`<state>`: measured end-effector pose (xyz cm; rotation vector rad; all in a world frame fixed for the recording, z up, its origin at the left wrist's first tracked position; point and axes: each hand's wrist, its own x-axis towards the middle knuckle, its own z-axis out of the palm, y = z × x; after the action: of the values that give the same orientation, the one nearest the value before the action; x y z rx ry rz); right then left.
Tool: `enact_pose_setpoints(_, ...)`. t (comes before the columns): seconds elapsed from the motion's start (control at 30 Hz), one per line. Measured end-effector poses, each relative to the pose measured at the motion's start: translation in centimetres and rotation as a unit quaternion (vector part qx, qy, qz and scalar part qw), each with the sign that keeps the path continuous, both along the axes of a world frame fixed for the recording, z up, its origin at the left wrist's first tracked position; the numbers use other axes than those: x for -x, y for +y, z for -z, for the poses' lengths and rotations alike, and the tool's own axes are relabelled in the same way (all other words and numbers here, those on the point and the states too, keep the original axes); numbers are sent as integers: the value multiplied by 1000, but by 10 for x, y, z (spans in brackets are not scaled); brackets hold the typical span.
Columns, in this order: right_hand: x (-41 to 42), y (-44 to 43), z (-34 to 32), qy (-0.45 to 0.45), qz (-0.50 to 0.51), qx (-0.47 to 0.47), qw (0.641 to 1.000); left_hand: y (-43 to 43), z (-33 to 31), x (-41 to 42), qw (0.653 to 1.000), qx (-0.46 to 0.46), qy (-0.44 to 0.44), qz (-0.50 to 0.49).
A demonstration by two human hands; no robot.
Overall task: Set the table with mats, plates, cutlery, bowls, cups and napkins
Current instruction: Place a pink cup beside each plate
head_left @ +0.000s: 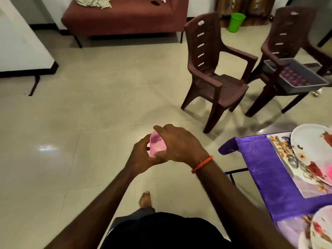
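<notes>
Both my hands hold a small pink cup [156,143] over the tiled floor, left of the table. My left hand [142,155] grips its underside, and my right hand [177,144] curls over its rim and far side. The table [265,162], under a purple cloth, reaches in from the right. On it lies a floral mat [305,191] with a white floral plate [312,151] and a spoon [292,161] beside the plate. A second floral plate [321,229] shows at the bottom right corner.
Two brown plastic chairs [215,72] [287,42] stand beyond the table; the right one carries a grey tray [294,74]. A green cup [236,21] sits on the floor by the far wall. A maroon bench [125,17] stands at the back. My bare foot [145,199] is below my hands.
</notes>
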<state>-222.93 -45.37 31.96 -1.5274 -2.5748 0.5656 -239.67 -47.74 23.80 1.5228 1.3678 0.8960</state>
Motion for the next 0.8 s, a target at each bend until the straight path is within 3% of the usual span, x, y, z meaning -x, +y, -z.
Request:
enact_pose_setpoints(0.4,4,101,-6,3,137,4,991,150,-11,14,986,-46,8,161)
enact_pose_setpoints(0.8,-60,213,-8,16,198,-36,979,302,-9,-61,962,-32,-4,272)
